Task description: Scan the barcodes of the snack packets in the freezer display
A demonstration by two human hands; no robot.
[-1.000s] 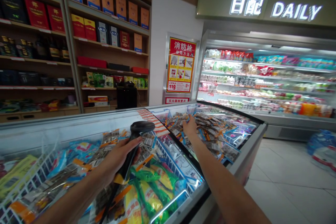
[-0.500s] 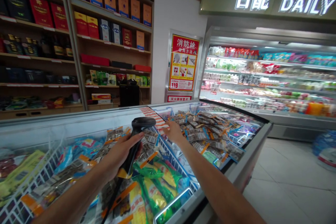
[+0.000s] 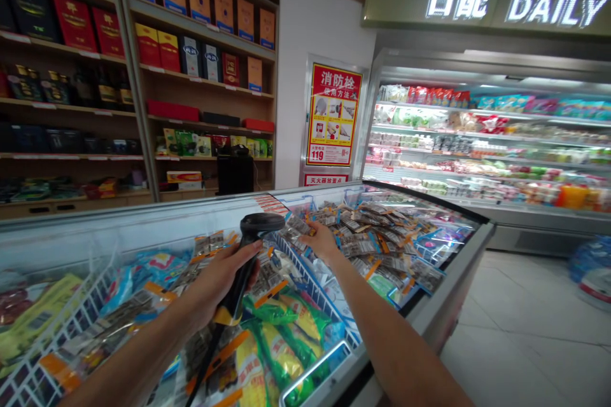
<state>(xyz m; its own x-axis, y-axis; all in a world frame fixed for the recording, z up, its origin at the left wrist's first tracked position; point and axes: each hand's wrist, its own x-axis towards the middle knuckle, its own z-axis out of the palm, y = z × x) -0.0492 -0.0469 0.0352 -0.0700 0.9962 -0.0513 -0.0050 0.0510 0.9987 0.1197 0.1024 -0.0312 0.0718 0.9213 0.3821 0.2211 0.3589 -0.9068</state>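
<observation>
My left hand (image 3: 235, 270) is wrapped round the grip of a black handheld barcode scanner (image 3: 261, 224), its head uppermost and its cable running down. In front of the scanner head, my right hand (image 3: 321, 241) pinches a small grey-and-white packet (image 3: 296, 226) with a blue edge. Both hands are over a chest freezer. Below the scanner lie corn in yellow-and-green wrappers (image 3: 281, 346) in a white wire basket (image 3: 317, 286). Many similar packets (image 3: 382, 229) with orange or blue edges are heaped to the right of my right hand.
The freezer's grey rim (image 3: 458, 273) runs along the right. A red-striped patch (image 3: 273, 203) shows by its back edge. Shelves of boxes (image 3: 205, 76) stand behind at left, a lit refrigerated display (image 3: 477, 140) at right. A blue-wrapped bundle (image 3: 592, 270) stands on the tiled floor.
The grey-and-white packet in my right hand has come up in front of the scanner head. Less of the red-striped patch shows. My left hand and the scanner have hardly moved.
</observation>
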